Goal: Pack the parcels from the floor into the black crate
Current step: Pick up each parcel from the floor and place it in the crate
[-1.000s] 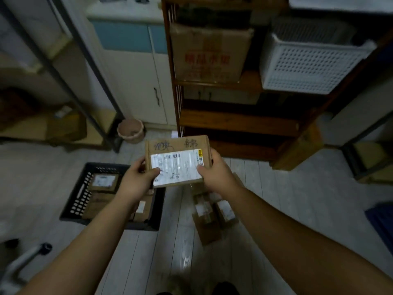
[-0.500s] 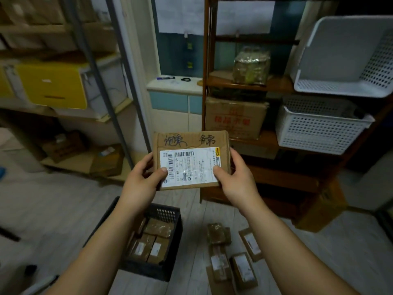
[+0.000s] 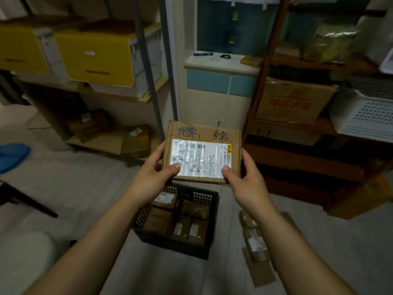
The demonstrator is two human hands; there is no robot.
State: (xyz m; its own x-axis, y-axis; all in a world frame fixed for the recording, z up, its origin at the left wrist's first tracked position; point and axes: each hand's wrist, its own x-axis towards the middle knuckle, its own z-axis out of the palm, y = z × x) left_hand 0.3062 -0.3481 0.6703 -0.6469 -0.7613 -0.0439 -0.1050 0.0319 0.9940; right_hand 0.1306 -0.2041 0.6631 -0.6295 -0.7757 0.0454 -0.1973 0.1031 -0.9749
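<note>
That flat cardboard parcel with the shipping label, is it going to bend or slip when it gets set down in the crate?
The cardboard parcel probably stays stiff: it spans flat between the left hand and right hand without sagging. It seems light, since fingertips at the edges carry it. The glossy label under the thumbs could be a little slippery.

Bare forearms, no sleeves, left hand (image 3: 152,177), right hand (image 3: 247,182)
</note>
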